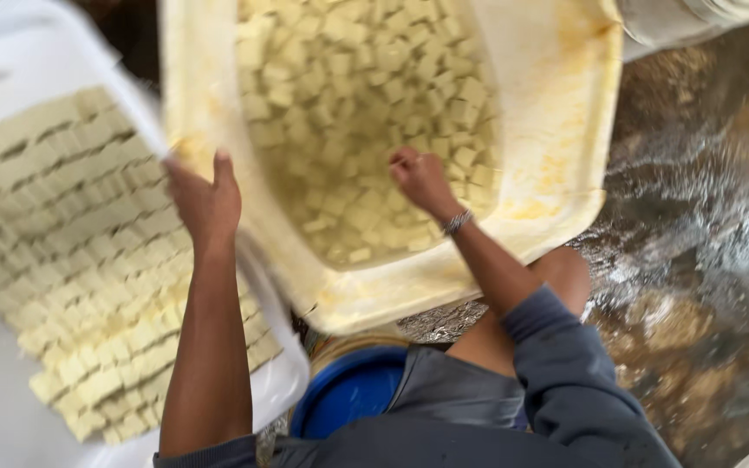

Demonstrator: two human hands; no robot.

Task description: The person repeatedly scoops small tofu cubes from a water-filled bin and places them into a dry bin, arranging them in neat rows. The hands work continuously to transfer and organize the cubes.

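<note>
Head view, looking straight down. Left hand (205,198) rests at the near rim of the yellow-stained tub (556,130), about 9 o'clock of it, fingers together and curled over the edge where it meets the white tray (10,61). Right hand (422,180) is inside the tub, fingers closed loosely among the loose pale cubes (366,95); whether it holds any I cannot tell. A beaded bracelet (457,223) sits on that wrist.

White tray lies at 9 o'clock, carrying scored rows of cut cubes (80,260), still packed in lines. A blue bucket (348,390) stands at 6 o'clock, partly under the tub and behind the person's knee.

Risks, as judged: the tub looks tilted and overhangs the bucket, so a push on its rim could tip cubes out. The tray rim touches the tub; a nudge from the left forearm could break the soft rows.

Room: tight at 9 and 6 o'clock. Wet, shiny floor (695,217) at 3 o'clock is open but looks slippery.
</note>
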